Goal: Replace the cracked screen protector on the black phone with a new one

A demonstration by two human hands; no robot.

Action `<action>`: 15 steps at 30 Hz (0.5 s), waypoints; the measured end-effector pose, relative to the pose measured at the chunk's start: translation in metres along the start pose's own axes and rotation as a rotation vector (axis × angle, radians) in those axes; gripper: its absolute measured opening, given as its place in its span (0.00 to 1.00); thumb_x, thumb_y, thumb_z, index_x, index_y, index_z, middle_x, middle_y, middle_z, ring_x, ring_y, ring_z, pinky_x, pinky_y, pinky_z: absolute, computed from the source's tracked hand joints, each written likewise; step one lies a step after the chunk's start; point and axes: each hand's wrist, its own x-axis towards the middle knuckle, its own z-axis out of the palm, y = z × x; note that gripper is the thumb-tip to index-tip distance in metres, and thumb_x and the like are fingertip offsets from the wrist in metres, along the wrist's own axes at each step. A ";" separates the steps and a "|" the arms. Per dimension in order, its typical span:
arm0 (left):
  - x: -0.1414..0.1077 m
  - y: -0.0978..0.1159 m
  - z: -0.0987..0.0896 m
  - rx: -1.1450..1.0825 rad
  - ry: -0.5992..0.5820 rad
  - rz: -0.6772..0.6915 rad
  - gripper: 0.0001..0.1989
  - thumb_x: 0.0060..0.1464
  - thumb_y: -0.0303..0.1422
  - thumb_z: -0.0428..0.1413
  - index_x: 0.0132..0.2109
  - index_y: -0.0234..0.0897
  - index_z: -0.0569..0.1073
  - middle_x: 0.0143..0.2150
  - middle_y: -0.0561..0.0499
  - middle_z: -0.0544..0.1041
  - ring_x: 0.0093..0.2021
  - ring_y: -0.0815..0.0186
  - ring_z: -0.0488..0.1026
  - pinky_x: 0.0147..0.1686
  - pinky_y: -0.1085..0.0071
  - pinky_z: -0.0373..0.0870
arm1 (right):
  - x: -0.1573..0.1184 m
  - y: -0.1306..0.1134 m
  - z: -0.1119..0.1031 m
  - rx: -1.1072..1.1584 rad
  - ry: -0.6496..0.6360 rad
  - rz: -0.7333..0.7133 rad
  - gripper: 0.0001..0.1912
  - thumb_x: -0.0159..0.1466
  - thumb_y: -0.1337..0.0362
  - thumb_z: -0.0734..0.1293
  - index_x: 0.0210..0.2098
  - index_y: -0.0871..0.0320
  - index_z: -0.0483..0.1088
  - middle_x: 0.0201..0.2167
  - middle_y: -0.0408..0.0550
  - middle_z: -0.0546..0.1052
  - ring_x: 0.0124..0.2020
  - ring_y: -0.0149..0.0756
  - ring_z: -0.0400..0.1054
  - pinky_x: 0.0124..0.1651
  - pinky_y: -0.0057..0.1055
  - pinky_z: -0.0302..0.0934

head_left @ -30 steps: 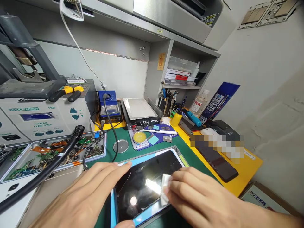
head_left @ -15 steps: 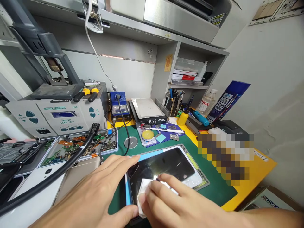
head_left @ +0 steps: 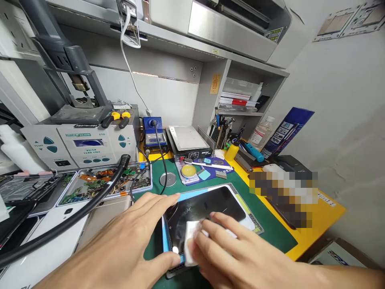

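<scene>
A phone-sized black glass screen (head_left: 207, 206) lies face up on a blue-and-white sheet (head_left: 246, 222), over a grey patterned plate (head_left: 258, 229). My left hand (head_left: 132, 237) spans the screen's left end, fingers spread, with fingertips at the far corner and the thumb by the near corner. In my right hand (head_left: 222, 249) is a folded white tissue (head_left: 191, 241), pinched and pressed on the near left part of the glass. My right fingers cover the screen's near right side. Pale smears and a thin light line show on the glass.
Beyond the screen are a tin of yellow paste (head_left: 189, 171), a white toothbrush (head_left: 210, 163) and a round lid (head_left: 167, 179) on the green mat (head_left: 276, 237). At left stand a rework station (head_left: 87, 146) and a tray of circuit boards (head_left: 67, 194), crossed by a black hose (head_left: 75, 220).
My right hand has slid the tissue slightly right and away from me across the glass. My left hand stays at the left end. The whole view has shifted a little.
</scene>
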 end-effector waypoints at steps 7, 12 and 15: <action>-0.004 -0.001 -0.002 -0.029 -0.058 0.016 0.41 0.57 0.49 0.60 0.71 0.63 0.48 0.70 0.59 0.65 0.68 0.59 0.66 0.61 0.59 0.72 | -0.015 0.023 -0.033 0.395 -0.194 0.326 0.11 0.71 0.72 0.61 0.45 0.59 0.75 0.42 0.54 0.76 0.42 0.39 0.71 0.44 0.36 0.66; -0.004 -0.003 -0.003 -0.104 -0.100 -0.024 0.38 0.59 0.44 0.59 0.69 0.67 0.50 0.69 0.64 0.64 0.68 0.66 0.65 0.64 0.66 0.68 | -0.002 0.027 -0.025 0.622 -0.242 0.586 0.09 0.68 0.71 0.66 0.35 0.56 0.77 0.36 0.48 0.76 0.34 0.32 0.70 0.36 0.27 0.62; 0.002 0.001 -0.009 -0.157 -0.095 -0.028 0.36 0.58 0.41 0.60 0.68 0.68 0.52 0.67 0.65 0.67 0.66 0.67 0.66 0.62 0.68 0.69 | 0.012 0.021 -0.019 0.667 -0.290 0.673 0.08 0.65 0.72 0.67 0.32 0.56 0.76 0.31 0.45 0.75 0.31 0.31 0.69 0.31 0.25 0.59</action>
